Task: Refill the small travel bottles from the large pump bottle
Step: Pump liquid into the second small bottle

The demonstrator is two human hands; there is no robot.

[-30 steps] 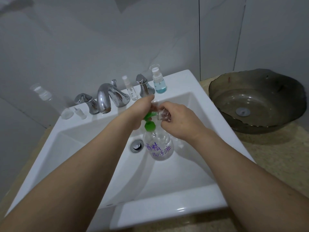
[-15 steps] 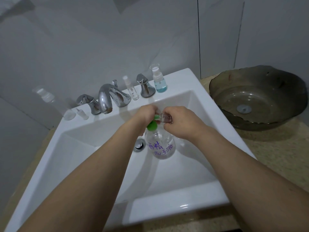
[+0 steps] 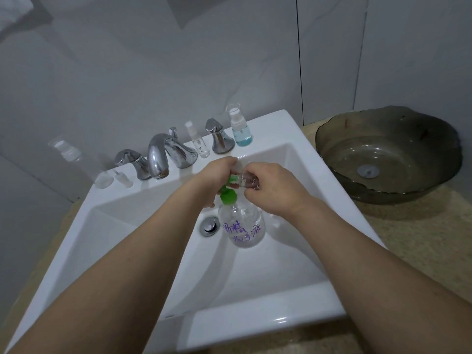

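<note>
Nearest the viewer, the large clear plastic pump bottle with purple handwriting and a green pump head (image 3: pixel 242 226) is seen standing upright in the white ceramic sink (image 3: pixel 268 325), just right of the chrome drain plug (image 3: pixel 210 226); clear liquid seems to fill part of it, though the level cannot be read. Directly above its green collar, the left hand (image 3: pixel 212 178) is curled over the pump head, while the right hand (image 3: pixel 270 186) pinches a small clear travel bottle (image 3: pixel 246 180) laid almost horizontal, its mouth pointed left and brought against the green spout. The next press is judged to turn on that mouth-to-spout alignment; what the small bottle holds cannot be told. Farther back on the sink ledge, a slim clear spray bottle (image 3: pixel 199 143) and a clear spray bottle holding blue liquid (image 3: pixel 240 129) stand by the chrome tap (image 3: pixel 166 155). On the desk at right a dark glass basin (image 3: pixel 332 139) rests.
</note>
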